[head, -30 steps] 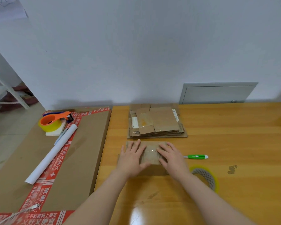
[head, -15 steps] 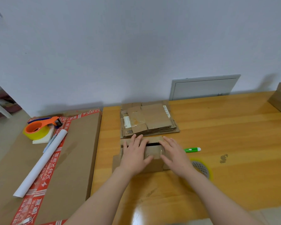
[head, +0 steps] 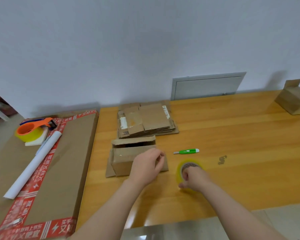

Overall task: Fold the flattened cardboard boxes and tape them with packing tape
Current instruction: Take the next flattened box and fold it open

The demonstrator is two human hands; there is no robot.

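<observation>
Well, the small box (head: pixel 126 160) sat in the middle of the frame, on the wooden table (head: pixel 232 135), with its top flap sticking up and not shut. The left hand (head: pixel 146 164) lay over the right end of the box with bent fingers; I could not tell if it pinched the cardboard or only rested there. The right hand (head: pixel 195 179), lower right of the middle, had its fingers curled round the yellow tape roll (head: pixel 190 163), which touched the table.

Things could go wrong from there. The flap was up, so it might pop wider if the left hand let go, and then the tape would land crooked. The box looked light, so a hard pull on the tape might drag it along the table. The sticky end might fold onto itself and be wasted. The green knife (head: pixel 187 151) lay just above the roll, close to both hands, so a quick reach might bump its tip. The pile of flat boxes (head: pixel 151 118) waited just behind the box.
</observation>
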